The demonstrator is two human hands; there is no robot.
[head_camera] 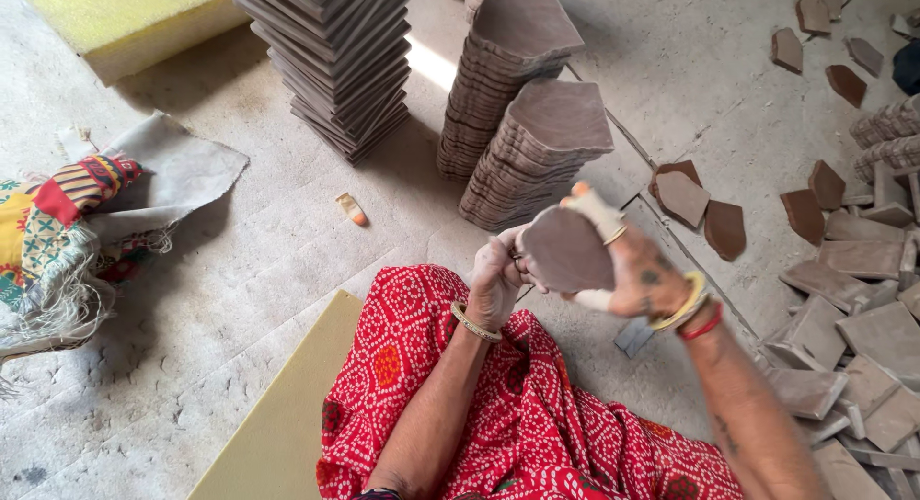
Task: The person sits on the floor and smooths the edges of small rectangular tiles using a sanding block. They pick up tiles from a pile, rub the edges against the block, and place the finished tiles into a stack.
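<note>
Hands meet above our red dotted skirt [498, 404]: right hand [640, 278], fingers taped, grips a brown pointed clay tile [565, 249] held upright. Left hand [496, 282] closes against the tile's edge, possibly pinching a small tool. Stacked brown tiles [537, 150] stand just beyond.

Even, soft daylight, faint shadows, edges perhaps slightly bowed; sharp throughout.

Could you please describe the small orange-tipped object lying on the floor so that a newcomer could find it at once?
Start at the tall stack of dark brown square clay tiles at the top of the view. On the dusty grey concrete floor just below its base lies a small stubby cream tube with an orange tip. It lies alone on bare concrete, unlike the flat brown tile pieces scattered to the right.
</note>
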